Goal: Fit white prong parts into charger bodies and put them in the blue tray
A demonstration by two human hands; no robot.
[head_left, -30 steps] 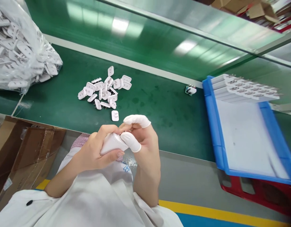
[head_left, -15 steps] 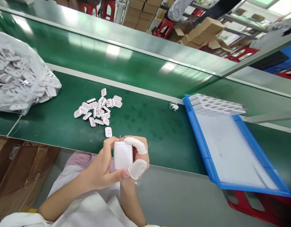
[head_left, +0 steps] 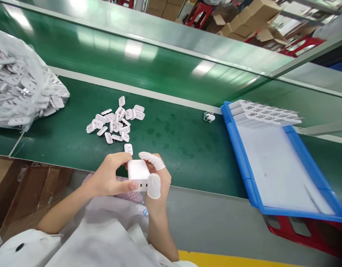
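Just over the near edge of the green desk, the left hand and the right hand grip a white charger body between their closed fingers, pressing on its sides so that its slotted end is left uncovered.

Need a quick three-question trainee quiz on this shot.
1. Which hand wears the white finger cots?
2. True or false: the left hand touches the white adapter housing.
3. What lies along the far end of the blue tray?
A. Rows of white plug pieces
B. Cardboard boxes
C. Red stools

Key: 1. The right hand. 2. True. 3. A.
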